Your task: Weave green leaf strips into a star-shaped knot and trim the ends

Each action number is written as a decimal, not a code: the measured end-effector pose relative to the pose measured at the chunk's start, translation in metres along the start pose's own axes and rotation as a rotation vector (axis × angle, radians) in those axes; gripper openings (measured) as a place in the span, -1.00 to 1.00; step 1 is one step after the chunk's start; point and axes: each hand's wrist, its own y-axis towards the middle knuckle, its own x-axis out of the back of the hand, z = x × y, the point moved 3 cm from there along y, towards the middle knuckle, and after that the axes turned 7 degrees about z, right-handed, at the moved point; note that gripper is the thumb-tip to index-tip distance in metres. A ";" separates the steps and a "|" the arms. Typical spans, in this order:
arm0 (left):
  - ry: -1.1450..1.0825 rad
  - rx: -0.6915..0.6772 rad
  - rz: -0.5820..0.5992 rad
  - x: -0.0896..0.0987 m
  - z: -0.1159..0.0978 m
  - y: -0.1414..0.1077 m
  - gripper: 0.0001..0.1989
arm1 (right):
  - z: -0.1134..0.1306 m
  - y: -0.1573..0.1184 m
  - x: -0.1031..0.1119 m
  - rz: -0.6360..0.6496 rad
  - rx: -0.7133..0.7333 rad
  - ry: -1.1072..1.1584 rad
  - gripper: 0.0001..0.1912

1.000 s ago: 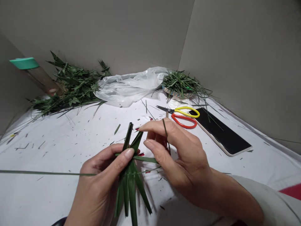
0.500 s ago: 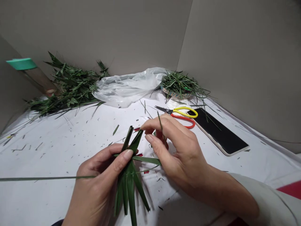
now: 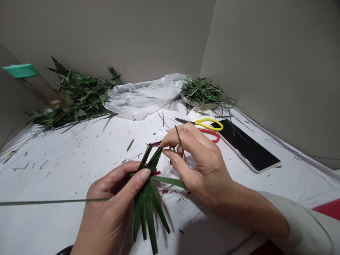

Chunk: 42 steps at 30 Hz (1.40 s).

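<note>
My left hand (image 3: 114, 198) pinches a bundle of folded green leaf strips (image 3: 150, 209) between thumb and fingers. Several pointed strips fan out below the thumb, and two rolled or folded ends stick up above it. A long thin strip (image 3: 53, 202) runs leftward from that hand. My right hand (image 3: 199, 163) has its index finger and thumb closed at the tip of the right upright end (image 3: 156, 156). A flat strip reaches from the bundle to below my right thumb. Another narrow blade (image 3: 179, 138) shows by the right fingers, whose undersides are partly hidden.
Beyond my right hand lie scissors (image 3: 208, 124) with yellow and red handles, touching a black phone (image 3: 252, 147). At the back are a leaf pile (image 3: 82, 88), a plastic bag (image 3: 143, 97), a heaped dish of cut leaves (image 3: 203, 92) and a teal-lidded bottle (image 3: 21, 71). Scraps dot the white cloth (image 3: 66, 148).
My right fingertips have shifted very slightly, staying at the upright leaf end. The left hand keeps its pinch, and the hanging strips have swung a little to the right.
</note>
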 end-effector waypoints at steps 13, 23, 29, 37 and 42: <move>0.033 -0.001 0.046 0.000 0.002 0.000 -0.73 | 0.001 -0.001 0.002 -0.010 0.013 0.014 -0.82; 0.099 -0.077 0.048 0.001 0.000 0.002 -0.73 | -0.003 -0.002 0.000 0.052 0.006 -0.011 -0.82; 0.120 -0.078 0.059 0.003 0.003 0.003 -0.75 | -0.005 -0.002 0.002 0.080 0.033 -0.018 -0.81; 0.123 -0.104 0.044 0.006 0.002 0.006 -0.77 | -0.006 -0.002 0.000 0.122 0.033 -0.048 -0.77; 0.147 -0.137 0.088 0.004 0.000 0.005 -0.81 | -0.009 -0.003 0.000 0.139 0.010 -0.064 -0.74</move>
